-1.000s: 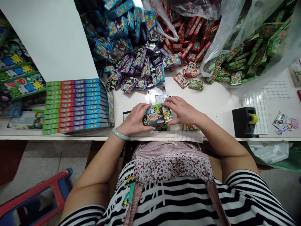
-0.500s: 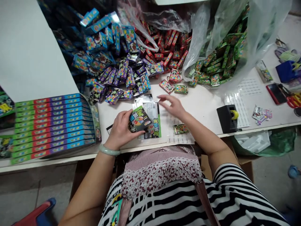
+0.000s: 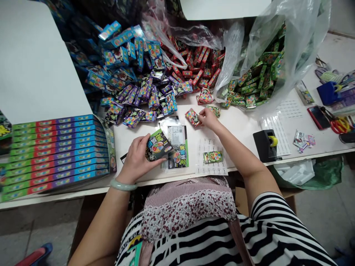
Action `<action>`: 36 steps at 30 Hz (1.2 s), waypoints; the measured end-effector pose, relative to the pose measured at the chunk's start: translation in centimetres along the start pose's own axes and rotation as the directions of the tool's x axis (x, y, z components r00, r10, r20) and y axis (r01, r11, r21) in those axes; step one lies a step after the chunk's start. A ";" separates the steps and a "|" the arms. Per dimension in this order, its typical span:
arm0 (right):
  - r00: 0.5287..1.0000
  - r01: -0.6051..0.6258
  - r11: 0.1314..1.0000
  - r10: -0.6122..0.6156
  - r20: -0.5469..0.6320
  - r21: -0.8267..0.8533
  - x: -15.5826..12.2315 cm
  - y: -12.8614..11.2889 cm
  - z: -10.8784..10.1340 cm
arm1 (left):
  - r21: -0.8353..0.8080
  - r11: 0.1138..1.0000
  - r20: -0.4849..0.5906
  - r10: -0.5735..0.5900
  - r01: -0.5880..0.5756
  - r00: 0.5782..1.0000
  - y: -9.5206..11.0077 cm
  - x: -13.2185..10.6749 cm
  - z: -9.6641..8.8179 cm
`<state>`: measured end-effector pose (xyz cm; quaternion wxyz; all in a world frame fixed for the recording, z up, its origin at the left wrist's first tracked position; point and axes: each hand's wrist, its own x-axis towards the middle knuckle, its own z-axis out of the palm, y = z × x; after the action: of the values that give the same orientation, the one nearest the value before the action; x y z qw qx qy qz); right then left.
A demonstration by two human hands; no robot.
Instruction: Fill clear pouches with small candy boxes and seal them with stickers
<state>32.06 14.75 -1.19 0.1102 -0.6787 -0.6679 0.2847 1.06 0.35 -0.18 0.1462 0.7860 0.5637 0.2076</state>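
Observation:
My left hand (image 3: 138,157) grips a black and green printed box (image 3: 158,145), tilted above the table's front part. Between the fingertips of my right hand (image 3: 208,119) is the edge of a small red box (image 3: 192,117). A small green box (image 3: 214,111) lies just behind that hand. Under and beside the black box lie flat printed sheets (image 3: 179,157) in clear plastic. Nearer me, another green box (image 3: 213,157) rests on a sheet of round stickers (image 3: 199,168).
Heaps of blue (image 3: 116,55), purple (image 3: 133,117), red (image 3: 203,96) and green boxes (image 3: 251,100) fill the back, partly in plastic bags. At left stands a stack of striped display boxes (image 3: 61,155). A tape dispenser (image 3: 264,146) and a phone (image 3: 318,117) are at right.
My right hand has moved right and back from above the flat sheets and taken hold of the small red box. My left hand still holds the black box. The view has shifted slightly.

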 end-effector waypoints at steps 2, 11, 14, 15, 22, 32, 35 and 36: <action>0.995 -0.031 0.999 0.032 0.091 -0.012 -1.1 0.3 -0.1 | -0.001 1.000 0.003 0.002 -0.002 1.000 0.0 0.1 -0.3; 0.813 0.555 0.822 -0.505 0.289 -0.127 -0.3 1.4 -1.1 | -0.040 0.999 0.045 0.013 -0.011 0.999 1.2 0.2 -0.4; 0.800 0.598 0.800 -0.591 0.104 -0.056 -2.4 0.3 -1.5 | -0.024 1.000 0.035 0.002 -0.001 0.999 1.3 0.1 -0.3; 0.778 0.628 0.778 -0.626 0.044 -0.031 -3.5 -0.3 -1.8 | -0.022 1.000 0.035 0.002 -0.001 0.999 1.4 0.0 -0.3; 0.621 0.780 0.625 -0.765 0.172 -0.036 -9.1 -4.4 -3.3 | -0.037 0.995 0.052 0.092 -0.091 0.994 1.6 0.6 -0.3; 0.597 0.784 0.617 -0.779 0.190 0.070 -9.0 -4.7 0.2 | -0.063 0.995 0.083 0.083 -0.078 0.993 1.8 0.0 -0.3; 0.659 0.741 0.664 -0.748 0.082 0.105 -9.6 -4.9 1.1 | -0.054 0.998 0.049 0.046 -0.043 0.998 1.5 0.1 -0.2; 0.678 0.726 0.680 -0.733 0.061 0.099 -9.9 -5.0 1.2 | -0.050 0.998 0.028 0.028 -0.027 0.999 1.4 0.2 -0.2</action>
<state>27.71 5.34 2.83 0.2050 -0.3379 -0.8777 0.2711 2.18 0.04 0.67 0.1711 0.7927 0.5453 0.2121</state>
